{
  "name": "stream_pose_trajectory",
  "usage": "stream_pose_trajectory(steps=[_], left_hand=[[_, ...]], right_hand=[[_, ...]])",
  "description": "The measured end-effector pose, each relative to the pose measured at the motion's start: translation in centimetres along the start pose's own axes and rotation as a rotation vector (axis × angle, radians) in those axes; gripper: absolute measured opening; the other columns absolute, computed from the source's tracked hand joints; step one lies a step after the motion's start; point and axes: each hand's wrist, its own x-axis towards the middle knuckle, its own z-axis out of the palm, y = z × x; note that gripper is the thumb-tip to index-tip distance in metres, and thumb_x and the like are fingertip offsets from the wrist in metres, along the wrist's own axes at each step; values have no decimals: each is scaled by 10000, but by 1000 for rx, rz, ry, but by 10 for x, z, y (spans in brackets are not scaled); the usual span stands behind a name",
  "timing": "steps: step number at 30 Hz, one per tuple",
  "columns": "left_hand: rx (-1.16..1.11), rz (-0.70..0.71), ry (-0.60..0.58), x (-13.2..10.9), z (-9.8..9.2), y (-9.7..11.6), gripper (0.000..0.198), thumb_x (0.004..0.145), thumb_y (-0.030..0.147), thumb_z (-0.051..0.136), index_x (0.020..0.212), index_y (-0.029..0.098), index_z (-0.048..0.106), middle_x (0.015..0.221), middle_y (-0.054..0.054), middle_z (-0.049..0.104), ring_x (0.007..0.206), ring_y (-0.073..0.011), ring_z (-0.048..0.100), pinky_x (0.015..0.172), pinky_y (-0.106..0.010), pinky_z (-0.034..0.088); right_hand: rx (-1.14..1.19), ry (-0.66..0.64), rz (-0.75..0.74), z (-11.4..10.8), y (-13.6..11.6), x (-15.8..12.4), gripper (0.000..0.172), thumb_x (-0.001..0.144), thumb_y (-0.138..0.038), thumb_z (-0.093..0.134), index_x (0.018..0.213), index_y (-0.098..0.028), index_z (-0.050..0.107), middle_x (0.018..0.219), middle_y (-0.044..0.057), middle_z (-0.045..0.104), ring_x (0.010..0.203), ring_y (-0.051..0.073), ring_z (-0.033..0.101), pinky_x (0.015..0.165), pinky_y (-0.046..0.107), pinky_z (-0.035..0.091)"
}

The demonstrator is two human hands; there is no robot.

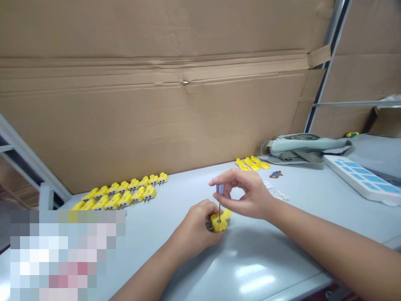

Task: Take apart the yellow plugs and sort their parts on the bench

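Observation:
My left hand grips a yellow plug low over the table, its thumb and fingers around the plug's sides. Metal pins of this plug point left, partly hidden by the fingers. In my right hand a screwdriver stands upright, its handle pinched between thumb and fingers. The screwdriver's tip meets the hole in the plug's upper face. To the left, two rows of yellow plugs lie with their pins toward the right. Behind my right hand are several flat yellow plug halves.
Small blue and red parts and white pieces lie on the grey table beyond my right hand. A greenish bag and a white case with blue compartments sit at the right. Cardboard walls off the back.

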Motion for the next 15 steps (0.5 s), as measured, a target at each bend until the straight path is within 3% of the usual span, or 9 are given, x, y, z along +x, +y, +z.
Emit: stream_pose_trajectory(steps=[5, 10, 15], left_hand=[[71, 66, -19, 2, -2, -3, 120, 646, 147, 576, 756, 182, 543, 835, -25, 552, 723, -158, 511, 627, -255, 421], [103, 96, -5, 1, -2, -5, 121, 665, 148, 562, 770, 191, 521, 839, -19, 531, 732, -155, 502, 637, -252, 414], [118, 84, 9, 1, -2, -4, 137, 647, 144, 573, 724, 196, 473, 785, 3, 501, 692, -141, 472, 629, -246, 404]], right_hand=[[-5, 84, 36, -2, 0, 2, 150, 730, -166, 614, 874, -188, 576, 537, -46, 526, 552, 114, 570, 604, 288, 542], [-48, 128, 14, 3, 1, 0, 173, 720, -143, 617, 881, -187, 574, 566, -53, 520, 478, 73, 490, 621, 290, 542], [-70, 161, 88, 3, 6, 0, 172, 718, -151, 617, 872, -189, 552, 572, -50, 526, 466, 72, 475, 559, 269, 522]])
